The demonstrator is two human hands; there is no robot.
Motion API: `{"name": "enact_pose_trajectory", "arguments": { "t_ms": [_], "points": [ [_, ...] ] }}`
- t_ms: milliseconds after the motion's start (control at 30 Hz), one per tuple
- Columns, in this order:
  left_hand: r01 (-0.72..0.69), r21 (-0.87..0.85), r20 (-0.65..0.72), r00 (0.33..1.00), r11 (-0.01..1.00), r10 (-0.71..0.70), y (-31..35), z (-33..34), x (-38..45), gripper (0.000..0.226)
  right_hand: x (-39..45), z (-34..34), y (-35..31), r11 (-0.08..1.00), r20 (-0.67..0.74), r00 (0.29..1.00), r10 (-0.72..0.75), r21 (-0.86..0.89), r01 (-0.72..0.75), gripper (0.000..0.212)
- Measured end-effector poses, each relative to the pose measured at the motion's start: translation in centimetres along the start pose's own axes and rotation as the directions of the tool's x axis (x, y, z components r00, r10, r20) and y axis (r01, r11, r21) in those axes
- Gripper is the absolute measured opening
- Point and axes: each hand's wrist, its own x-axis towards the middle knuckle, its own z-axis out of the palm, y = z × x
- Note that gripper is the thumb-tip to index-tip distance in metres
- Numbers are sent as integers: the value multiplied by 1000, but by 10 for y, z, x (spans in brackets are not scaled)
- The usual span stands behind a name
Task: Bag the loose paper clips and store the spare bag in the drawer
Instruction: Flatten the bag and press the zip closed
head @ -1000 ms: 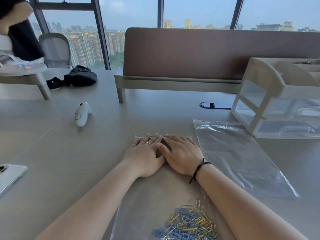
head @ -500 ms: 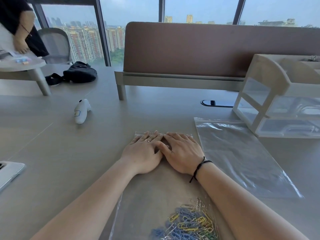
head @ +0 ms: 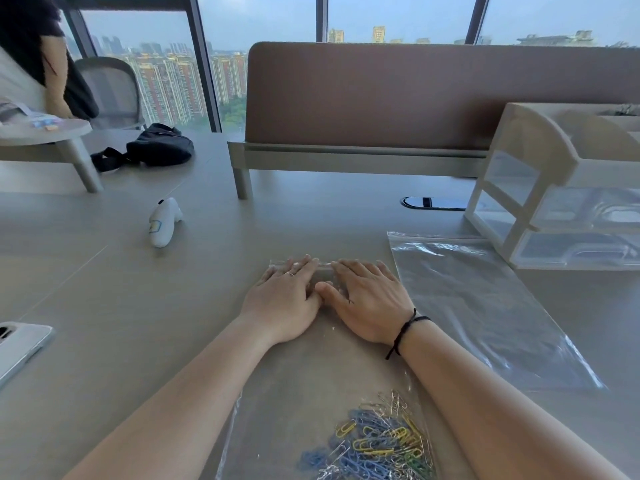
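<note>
A clear plastic bag (head: 311, 382) lies flat on the grey desk in front of me. Several coloured paper clips (head: 377, 441) are heaped inside its near end. My left hand (head: 287, 299) and my right hand (head: 367, 299) lie side by side, fingers straight, pressing flat on the bag's far zip edge. A second clear bag (head: 485, 306) with nothing in it lies to the right. Beyond it stands a white drawer unit (head: 561, 188) with translucent drawers, both pushed in.
A white handheld device (head: 162, 221) lies at the left middle and a phone (head: 19, 344) at the left edge. A brown divider panel (head: 398, 95) crosses the desk's back. A black pouch (head: 156, 147) and a person stand far left.
My hands have drawn slightly apart along the bag's zip edge, still pressing flat. The person at far left has shifted.
</note>
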Motion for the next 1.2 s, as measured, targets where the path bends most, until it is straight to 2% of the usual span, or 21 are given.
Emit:
{"name": "enact_pose_trajectory", "arguments": {
  "t_ms": [300, 433, 767, 833, 1000, 1200],
  "points": [
    [125, 17, -6, 992, 992, -125, -6, -4, -11, 74, -9, -8, 7, 998, 167, 984, 67, -16, -65, 88],
    [148, 6, -25, 989, 989, -148, 0, -11, -13, 71, -8, -7, 7, 997, 175, 982, 73, -28, -69, 88],
    [164, 135, -103, 983, 977, -151, 7, -12, -8, 61, -6, -7, 7, 996, 147, 986, 82, -48, -76, 82],
    [146, 142, -116, 985, 979, -130, 7, -9, -6, 61, -5, -6, 8, 996, 136, 987, 80, -44, -75, 81],
    [24, 21, -151, 988, 999, -21, 8, -5, 4, 47, -4, -5, 9, 997, 120, 989, 82, -21, -80, 78],
    [13, 46, -126, 992, 999, -7, 9, -3, 4, 42, -4, -4, 6, 996, 90, 992, 90, -1, -90, 82]
  ]
}}
